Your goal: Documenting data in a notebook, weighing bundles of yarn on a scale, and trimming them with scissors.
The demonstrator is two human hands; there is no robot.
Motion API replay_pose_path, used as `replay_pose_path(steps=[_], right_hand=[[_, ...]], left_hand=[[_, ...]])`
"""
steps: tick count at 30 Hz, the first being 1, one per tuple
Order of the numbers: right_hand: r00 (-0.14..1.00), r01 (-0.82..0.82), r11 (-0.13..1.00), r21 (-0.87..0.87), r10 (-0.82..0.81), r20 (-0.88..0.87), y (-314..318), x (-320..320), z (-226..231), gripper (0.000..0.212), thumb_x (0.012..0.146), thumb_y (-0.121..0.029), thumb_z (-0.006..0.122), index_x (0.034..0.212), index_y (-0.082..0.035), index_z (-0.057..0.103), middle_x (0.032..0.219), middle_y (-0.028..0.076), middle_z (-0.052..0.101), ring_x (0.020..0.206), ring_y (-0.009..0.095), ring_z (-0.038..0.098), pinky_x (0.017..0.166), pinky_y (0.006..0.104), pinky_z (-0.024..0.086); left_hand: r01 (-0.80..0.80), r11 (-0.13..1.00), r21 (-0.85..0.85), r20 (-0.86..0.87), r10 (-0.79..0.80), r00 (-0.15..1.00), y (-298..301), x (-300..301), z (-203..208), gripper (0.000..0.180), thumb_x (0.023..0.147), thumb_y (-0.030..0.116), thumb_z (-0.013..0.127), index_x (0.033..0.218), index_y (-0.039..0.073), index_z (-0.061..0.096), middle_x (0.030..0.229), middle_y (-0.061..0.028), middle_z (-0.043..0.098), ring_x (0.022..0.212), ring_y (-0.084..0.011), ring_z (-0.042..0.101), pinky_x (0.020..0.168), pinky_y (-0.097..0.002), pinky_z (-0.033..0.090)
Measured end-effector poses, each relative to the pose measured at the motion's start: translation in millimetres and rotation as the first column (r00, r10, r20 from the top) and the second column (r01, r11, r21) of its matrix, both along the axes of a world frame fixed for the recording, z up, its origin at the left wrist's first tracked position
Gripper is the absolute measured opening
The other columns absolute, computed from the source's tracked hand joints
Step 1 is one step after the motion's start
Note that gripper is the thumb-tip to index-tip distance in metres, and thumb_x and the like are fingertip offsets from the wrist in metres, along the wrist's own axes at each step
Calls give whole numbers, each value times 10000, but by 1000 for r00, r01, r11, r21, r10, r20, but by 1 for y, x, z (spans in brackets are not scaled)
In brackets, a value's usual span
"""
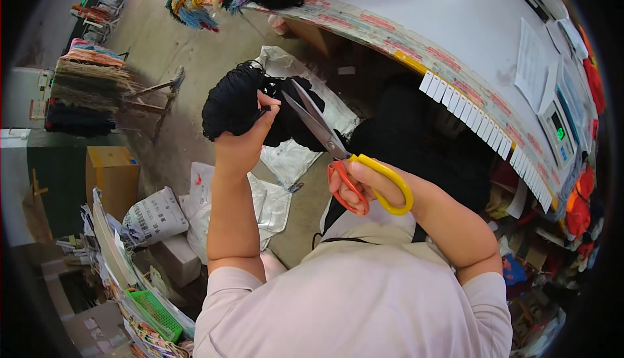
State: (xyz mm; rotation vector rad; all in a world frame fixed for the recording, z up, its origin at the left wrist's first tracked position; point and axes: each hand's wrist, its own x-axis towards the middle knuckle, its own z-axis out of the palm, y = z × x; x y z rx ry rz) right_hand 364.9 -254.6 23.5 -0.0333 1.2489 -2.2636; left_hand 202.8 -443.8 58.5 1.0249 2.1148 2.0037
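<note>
My left hand [246,138] is closed on a bundle of black yarn [229,101], its thumb pressed against the strands. The yarn bulges out to the left of the fist, and more black strands hang on its right side. My right hand [374,185] grips a pair of scissors [315,119] with one red and one yellow handle, fingers through the loops. The long metal blades point up and left, slightly parted, with their tips at the black yarn just right of my left thumb. Whether strands lie between the blades I cannot tell.
A white table [416,0] curves along the right, with white tags [465,112] on its edge and a scale [558,127] on top. White sacks [156,218] and a cardboard box [112,176] stand at left. Yarn hanks hang on a rack [88,88] farther off.
</note>
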Motion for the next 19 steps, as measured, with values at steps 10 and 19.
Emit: replay_pose_path(steps=[10,19], right_hand=[[999,14,999,-47,-12,39,-9,1,-9,487,1010,-474,328,942,-34,527,604,0,480,535,88,476,525,232,388],[925,353,926,-138,-323,200,-3,-17,-18,502,981,-549,395,864,-69,484,526,-41,330,406,59,297,386,222,280]], left_hand=[[-64,996,-68,-53,60,997,1,4,-2,212,796,-103,667,982,-12,622,869,-21,637,805,-92,573,758,-241,465],[-41,998,49,74,38,997,-1,13,-20,207,785,-111,664,961,-7,634,858,-28,641,785,-115,574,731,-245,462]])
